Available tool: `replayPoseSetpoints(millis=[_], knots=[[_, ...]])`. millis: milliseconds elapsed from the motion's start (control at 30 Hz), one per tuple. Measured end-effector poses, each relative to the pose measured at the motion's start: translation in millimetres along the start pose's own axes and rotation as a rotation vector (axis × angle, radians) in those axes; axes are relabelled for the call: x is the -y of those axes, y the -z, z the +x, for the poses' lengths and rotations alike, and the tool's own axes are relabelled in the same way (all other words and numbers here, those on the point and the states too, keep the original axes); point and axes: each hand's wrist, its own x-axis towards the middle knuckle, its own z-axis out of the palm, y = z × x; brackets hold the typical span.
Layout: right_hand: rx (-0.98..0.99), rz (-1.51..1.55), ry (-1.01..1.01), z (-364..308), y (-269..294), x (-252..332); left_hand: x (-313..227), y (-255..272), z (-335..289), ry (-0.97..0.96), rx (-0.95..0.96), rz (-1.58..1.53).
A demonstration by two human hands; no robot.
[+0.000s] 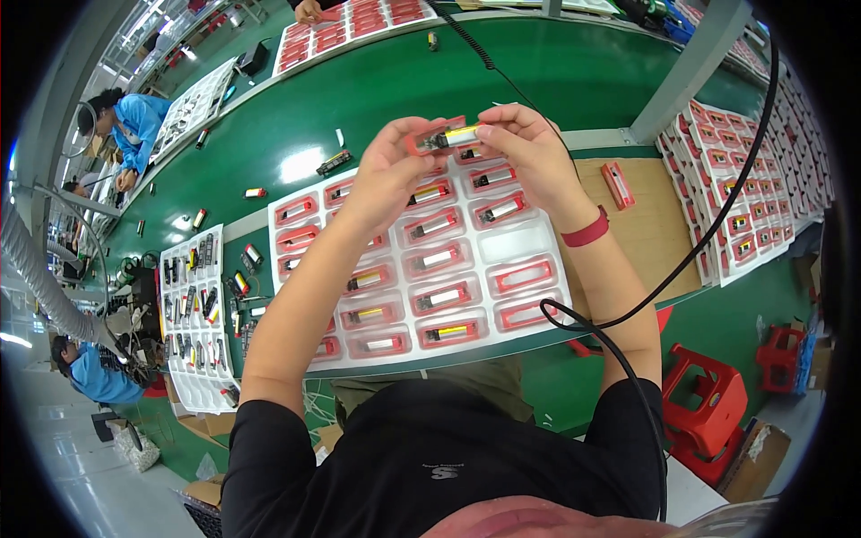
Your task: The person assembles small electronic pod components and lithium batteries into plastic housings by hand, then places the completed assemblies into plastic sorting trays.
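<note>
My left hand (387,166) pinches the left end of a translucent red plastic casing (414,143), above the far part of a white tray. In the casing lies a small battery assembly (461,136) with a white and yellow cell and dark parts at its left. The fingertips of my right hand (529,148) close on the right end of that same piece. Under both hands, the white blister tray (513,244) carries rows of red casings, many with battery assemblies inside. Its pockets are partly hidden by my left forearm.
At right, a red casing (617,186) lies on brown cardboard (596,247) beside stacked filled trays (717,170). Another tray (184,394) at left holds loose battery assemblies. A black cable (749,170) hangs past my right arm. A metal post (691,72) stands far right; a person (134,125) works far left.
</note>
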Motion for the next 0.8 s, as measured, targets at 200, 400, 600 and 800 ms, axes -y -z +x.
replayPoseSetpoints(millis=[200,400,600,800], knots=[[-0.05,-0.122,0.018,2.8,5.4,-3.4,0.0,-15.7,3.1,0.029,0.082,0.151],[-0.041,-0.223,0.074,2.7,1.9,-1.4,-1.7,-18.1,2.1,0.018,0.077,0.202],[-0.091,-0.593,0.336,0.4,-0.6,-7.8,6.8,-17.2,6.4,0.003,-0.002,0.207],[-0.048,-0.321,0.163,1.2,0.2,-10.5,9.0,-16.7,3.6,-0.058,0.011,0.312]])
